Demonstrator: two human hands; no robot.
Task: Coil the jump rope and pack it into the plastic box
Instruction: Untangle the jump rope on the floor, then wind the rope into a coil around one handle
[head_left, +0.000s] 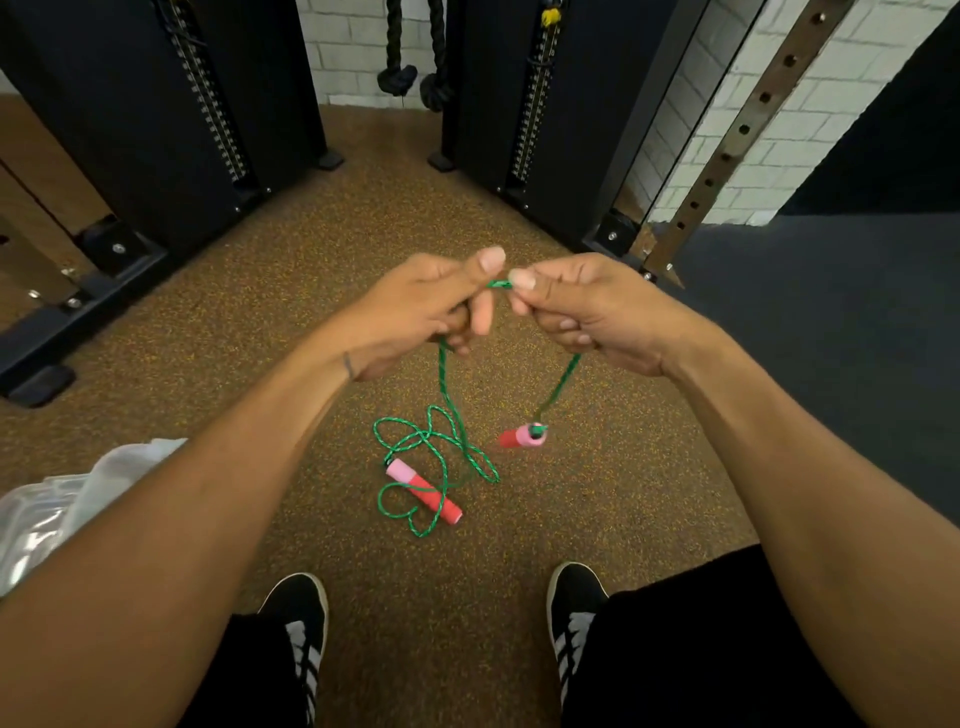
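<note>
A green braided jump rope (447, 395) with red and pink handles runs between both hands. My left hand (426, 306) and my right hand (576, 306) are side by side at chest height, each pinching the rope, with a short bit of rope showing between the thumbs. From the right hand one strand hangs down to a handle (522, 436) that dangles above the floor. From the left hand the other strand drops to a loose tangle on the floor, where the second handle (423, 491) lies. The clear plastic box (57, 504) sits at the left edge, partly behind my left forearm.
Brown speckled rubber floor (597, 493) lies below. Black gym machine towers (156, 130) stand at the back left and back right, with a perforated steel upright (737, 140) on the right. Dark mat (831, 291) covers the right side. My two black shoes (301, 618) are at the bottom.
</note>
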